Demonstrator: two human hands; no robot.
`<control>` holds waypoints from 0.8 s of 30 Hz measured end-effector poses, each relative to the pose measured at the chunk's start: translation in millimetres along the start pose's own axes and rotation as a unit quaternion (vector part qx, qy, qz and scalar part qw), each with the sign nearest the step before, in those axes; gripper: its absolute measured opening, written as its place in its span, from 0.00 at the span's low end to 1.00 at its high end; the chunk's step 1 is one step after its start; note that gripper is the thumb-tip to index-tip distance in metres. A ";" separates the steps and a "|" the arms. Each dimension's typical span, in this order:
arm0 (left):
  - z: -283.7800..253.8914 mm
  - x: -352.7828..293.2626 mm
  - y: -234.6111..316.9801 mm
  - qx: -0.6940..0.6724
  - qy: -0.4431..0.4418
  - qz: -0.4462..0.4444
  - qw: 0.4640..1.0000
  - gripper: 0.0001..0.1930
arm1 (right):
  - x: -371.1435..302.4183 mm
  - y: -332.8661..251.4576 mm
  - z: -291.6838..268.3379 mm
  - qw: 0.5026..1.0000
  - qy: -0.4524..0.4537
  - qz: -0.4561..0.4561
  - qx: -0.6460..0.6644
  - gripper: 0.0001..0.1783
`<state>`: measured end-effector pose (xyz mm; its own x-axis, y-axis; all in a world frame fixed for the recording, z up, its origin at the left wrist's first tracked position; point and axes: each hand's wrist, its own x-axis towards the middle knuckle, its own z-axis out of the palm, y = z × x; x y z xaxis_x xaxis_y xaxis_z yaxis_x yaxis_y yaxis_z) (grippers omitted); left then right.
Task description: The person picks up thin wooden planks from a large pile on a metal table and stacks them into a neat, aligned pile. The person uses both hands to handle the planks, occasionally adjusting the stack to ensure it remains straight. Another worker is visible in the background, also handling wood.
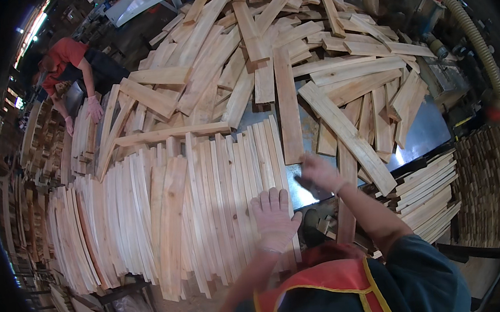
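Observation:
My left hand [276, 220], in a pale glove, lies flat with its fingers stretched out on the right end of a long row of wooden boards [212, 201] standing side by side. My right hand [323, 174] is curled at the near lower corner of a wooden board [288, 108], its fingers closed there and slightly blurred. That board runs lengthwise away from me, its far end against a big heap of loose boards [216, 46]. Under the right hand shows a shiny metal tabletop [417, 132].
A person in a red shirt [69, 56] bends over boards at the far left. Stacked boards [426, 197] and a taller wood stack [493, 185] stand at the right. A ribbed hose [471, 29] curves past machinery at the back right. One board [349, 138] lies slanted across the tabletop.

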<state>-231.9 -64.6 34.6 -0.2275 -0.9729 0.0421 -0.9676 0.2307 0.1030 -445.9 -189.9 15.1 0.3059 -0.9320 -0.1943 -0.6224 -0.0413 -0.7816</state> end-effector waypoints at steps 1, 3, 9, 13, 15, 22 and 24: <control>1.8 -0.3 -0.8 0.008 0.010 0.003 1.000 0.39 | 17.2 -22.3 -15.4 0.996 0.060 0.062 0.015 0.33; -10.3 3.4 2.1 -0.029 -0.013 0.007 0.999 0.41 | 56.7 -36.3 -25.9 0.977 0.142 0.160 0.023 0.38; -25.1 11.9 4.2 -0.058 -0.019 0.017 0.998 0.38 | 114.4 15.3 -19.4 0.955 0.144 0.166 0.199 0.52; -12.4 5.6 3.1 -0.058 0.023 0.019 0.998 0.38 | 35.0 16.4 -26.1 0.983 0.037 0.118 0.139 0.46; -7.9 2.7 3.8 -0.060 0.035 0.012 0.997 0.39 | -27.5 6.9 -16.3 0.984 -0.016 0.152 0.094 0.46; -17.1 9.9 4.1 -0.043 -0.010 0.042 0.998 0.43 | -104.0 -27.2 14.0 0.971 -0.227 0.071 0.004 0.42; -14.6 6.6 2.7 -0.035 -0.018 0.033 0.999 0.45 | -79.8 -34.8 -15.4 0.997 -0.067 0.032 0.000 0.29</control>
<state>-234.4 -70.2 49.7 -0.2952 -0.9553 0.0154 -0.9406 0.2934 0.1711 -459.8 -119.6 66.9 0.3581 -0.8767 -0.3211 -0.6436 0.0173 -0.7651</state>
